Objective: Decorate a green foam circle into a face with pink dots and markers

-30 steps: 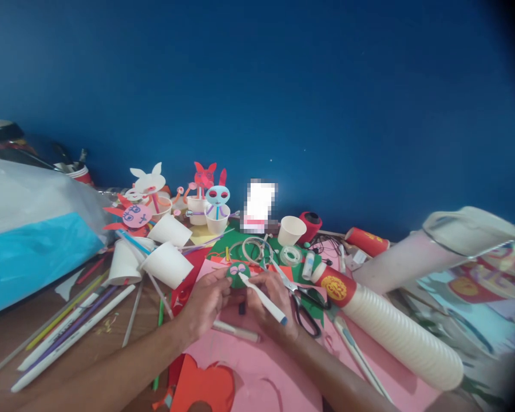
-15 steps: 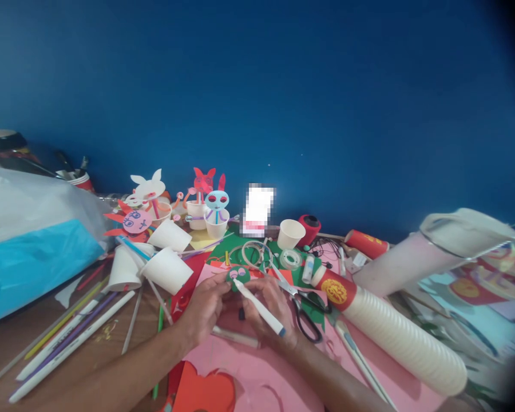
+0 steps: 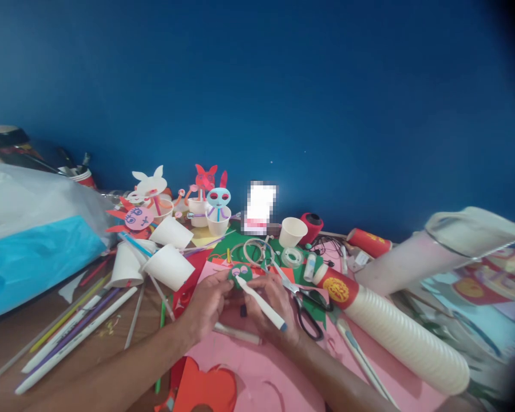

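Note:
A small green paper piece point(image 3: 241, 272) with pink eye shapes is pinched in my left hand point(image 3: 206, 303). My right hand point(image 3: 272, 303) grips a white marker point(image 3: 262, 303) with a blue end, its tip at the green piece. Beneath my hands lies pink paper point(image 3: 257, 372), with another white pen point(image 3: 238, 333) on it. To the right of my right hand are black-handled scissors point(image 3: 305, 303). An orange paper sheet point(image 3: 206, 386) with a curved cut edge lies nearest to me.
White paper cups point(image 3: 169, 268) and cup figures point(image 3: 218, 213) stand or lie at the left. Markers point(image 3: 77, 340) lie beside a blue-white bag point(image 3: 38, 246). A stack of cups point(image 3: 403, 332), a tape roll point(image 3: 292, 257) and a pitcher point(image 3: 429, 240) are at the right.
The whole view has shifted slightly. Both hands keep their hold on the green piece and the marker, with hardly any movement between them.

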